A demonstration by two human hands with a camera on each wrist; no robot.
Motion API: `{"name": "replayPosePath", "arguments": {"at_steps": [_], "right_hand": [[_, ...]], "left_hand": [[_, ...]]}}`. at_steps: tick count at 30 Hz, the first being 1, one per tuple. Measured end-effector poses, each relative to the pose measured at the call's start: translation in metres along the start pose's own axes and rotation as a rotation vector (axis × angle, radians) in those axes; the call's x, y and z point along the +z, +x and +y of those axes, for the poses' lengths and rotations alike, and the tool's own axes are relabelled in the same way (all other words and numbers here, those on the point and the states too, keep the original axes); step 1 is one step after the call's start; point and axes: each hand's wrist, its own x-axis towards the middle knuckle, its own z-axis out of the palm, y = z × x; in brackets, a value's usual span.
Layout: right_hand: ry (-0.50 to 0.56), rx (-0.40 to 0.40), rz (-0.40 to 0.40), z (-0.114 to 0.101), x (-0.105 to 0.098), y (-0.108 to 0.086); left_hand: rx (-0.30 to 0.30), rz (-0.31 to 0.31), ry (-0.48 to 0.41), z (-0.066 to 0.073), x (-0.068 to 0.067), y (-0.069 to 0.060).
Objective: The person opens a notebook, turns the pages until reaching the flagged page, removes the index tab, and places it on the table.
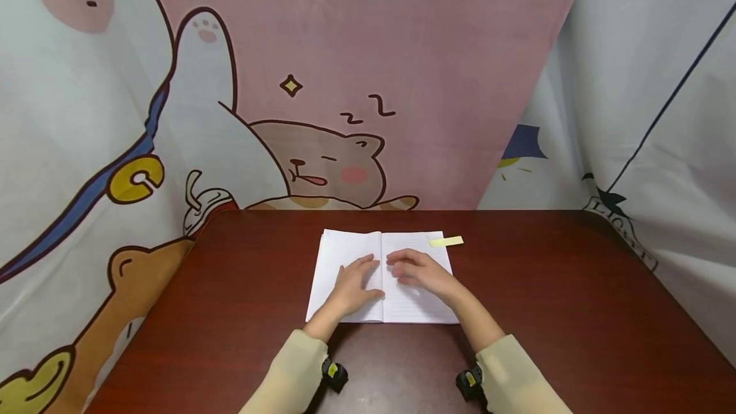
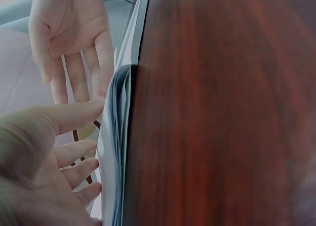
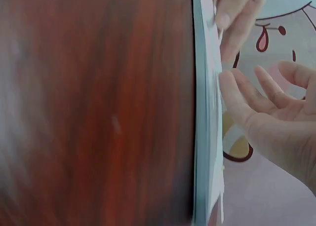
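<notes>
An open notebook (image 1: 351, 245) with lined white pages lies flat on the table. A pale yellow sticky strip (image 1: 446, 241) juts out past the right page's upper edge. My left hand (image 1: 355, 286) rests on the left page, thumb and fingers spread, with the thumb reaching the centre fold. Over the right page is my right hand (image 1: 422, 271), its fingers loosely bent and pointing at the fold. In the left wrist view the left hand's fingertips (image 2: 91, 191) touch the paper. The right wrist view shows the right thumb close to the page edge. Neither hand grips anything.
The dark red-brown wooden table (image 1: 230, 312) extends around the notebook on all sides. Behind it hangs a cloth backdrop (image 1: 437, 82) printed with cartoon animals. A small black camera sits on each wrist, below the cream sleeves (image 1: 293, 369).
</notes>
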Motion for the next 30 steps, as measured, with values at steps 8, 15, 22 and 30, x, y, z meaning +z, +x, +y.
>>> {"name": "replayPosePath", "arguments": {"at_steps": [8, 15, 22, 30], "right_hand": [[-0.014, -0.037, 0.192, 0.0, -0.034, 0.003], [-0.069, -0.023, 0.371, 0.002, -0.066, 0.003], [-0.168, -0.004, 0.459, 0.004, -0.087, 0.002], [-0.254, 0.072, 0.536, 0.007, -0.102, 0.005]], "left_hand": [[-0.015, -0.032, 0.035, 0.0, 0.0, 0.0], [-0.027, -0.088, 0.068, 0.001, 0.0, -0.001], [-0.024, -0.103, 0.108, 0.001, -0.002, -0.001], [-0.038, -0.101, 0.163, 0.002, -0.001, -0.002]]}}
